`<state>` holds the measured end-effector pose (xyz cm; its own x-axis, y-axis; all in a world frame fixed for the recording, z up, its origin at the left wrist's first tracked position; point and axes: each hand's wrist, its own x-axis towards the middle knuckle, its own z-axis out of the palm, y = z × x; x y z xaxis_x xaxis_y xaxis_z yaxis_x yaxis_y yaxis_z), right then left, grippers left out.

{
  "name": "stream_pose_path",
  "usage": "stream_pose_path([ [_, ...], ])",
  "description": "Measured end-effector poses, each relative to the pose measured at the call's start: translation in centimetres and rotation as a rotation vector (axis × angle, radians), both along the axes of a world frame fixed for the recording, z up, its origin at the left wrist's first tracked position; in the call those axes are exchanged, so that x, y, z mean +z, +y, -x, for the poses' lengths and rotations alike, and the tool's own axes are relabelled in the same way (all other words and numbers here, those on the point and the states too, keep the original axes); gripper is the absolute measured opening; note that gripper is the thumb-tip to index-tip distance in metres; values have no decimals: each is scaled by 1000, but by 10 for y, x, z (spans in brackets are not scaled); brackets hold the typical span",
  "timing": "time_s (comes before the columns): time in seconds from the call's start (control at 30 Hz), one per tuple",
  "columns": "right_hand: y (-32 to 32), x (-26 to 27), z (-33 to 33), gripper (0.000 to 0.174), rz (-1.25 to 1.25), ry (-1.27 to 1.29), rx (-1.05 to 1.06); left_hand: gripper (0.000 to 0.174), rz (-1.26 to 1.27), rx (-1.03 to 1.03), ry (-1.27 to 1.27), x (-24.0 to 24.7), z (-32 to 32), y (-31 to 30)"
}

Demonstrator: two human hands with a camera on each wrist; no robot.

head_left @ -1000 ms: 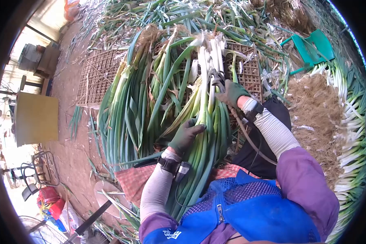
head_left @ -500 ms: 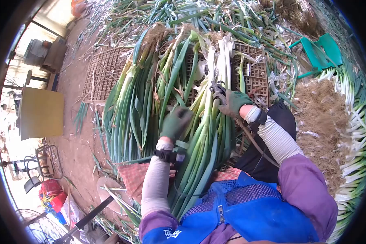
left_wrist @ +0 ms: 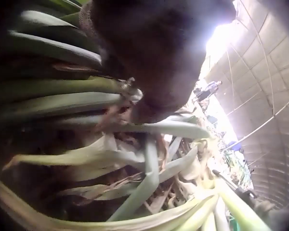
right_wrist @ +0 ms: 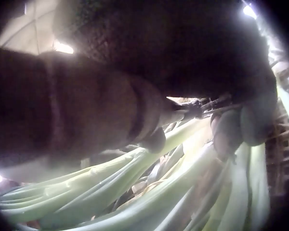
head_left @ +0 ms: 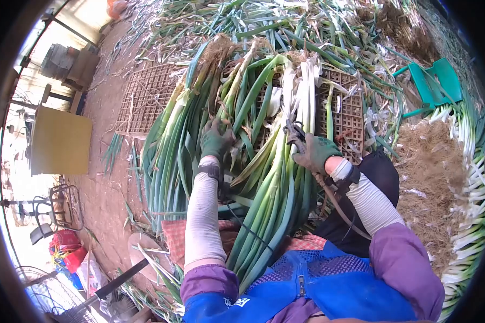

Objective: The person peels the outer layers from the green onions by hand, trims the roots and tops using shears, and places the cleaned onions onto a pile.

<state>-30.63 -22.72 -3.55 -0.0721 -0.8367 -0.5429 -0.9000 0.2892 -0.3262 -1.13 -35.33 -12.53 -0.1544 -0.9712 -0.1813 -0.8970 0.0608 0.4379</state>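
Observation:
My gloved left hand [head_left: 216, 140] is at the upper stalks of the left-hand leeks [head_left: 170, 142], its fingers curled on a stalk; its grip is partly hidden. In the left wrist view the dark hand [left_wrist: 154, 53] covers the ends of several stalks [left_wrist: 62, 103]. The gloved right hand [head_left: 317, 153] grips a metal nozzle tool [head_left: 295, 131] with a hose [head_left: 337, 202], over the white part of the right-hand leeks [head_left: 275, 183]. Seen from the right wrist, that hand [right_wrist: 183, 48] is a dark shape above pale stalks [right_wrist: 159, 192].
Brown slatted crates [head_left: 145, 99] lie under the leeks, with loose leaves [head_left: 242, 21] heaped behind. A green plastic stool-like object [head_left: 436, 83] and a row of leeks with a root mass [head_left: 431, 177] are at the right. A yellow board [head_left: 62, 141] stands left.
The left hand has left the right-hand leeks and moved left and up to the left-hand leeks. The right hand still holds the tool in nearly the same place over the stalks.

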Motion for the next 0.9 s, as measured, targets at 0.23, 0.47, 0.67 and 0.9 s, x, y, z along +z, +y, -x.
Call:
stream_pose_path([
  [0.23,4,9,3,63,31,-54,-30,88,-187,133,-339,6,33,-35],
  [0.47,3,18,6,62,24,-91,-54,61,-293,-120,34,1,53,0],
  [0.67,5,13,-1,59,-19,-107,-50,48,-263,260,815,-1,73,-19],
  [0.9,50,41,-22,51,-21,-244,159,48,-471,182,711,-56,35,23],
])
